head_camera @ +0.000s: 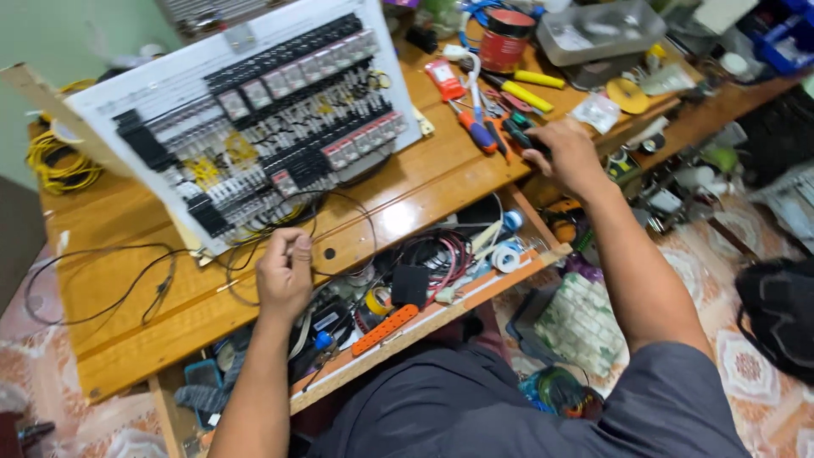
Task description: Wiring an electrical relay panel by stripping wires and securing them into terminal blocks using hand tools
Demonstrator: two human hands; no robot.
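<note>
Left hand [284,273] fingers pinch black wire [254,298] | right hand [566,154] grips dark tool [527,140] | drawer [475,293] — tape, cables

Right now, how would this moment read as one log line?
left hand: pinching black wire below control panel | right hand: gripping dark-handled tool beside screwdrivers | surface: wooden workbench

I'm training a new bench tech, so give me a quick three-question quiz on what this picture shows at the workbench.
1. True or false: the left hand pinches a thin black wire near the white wiring panel.
2. What does the right hand grip? A) red can B) dark-handled tool C) yellow wire coil
3. Fill in: the red can stands on the wooden ____.

Key: 1 true. 2 B, the dark-handled tool lies among the screwdrivers. 3 workbench.
</note>
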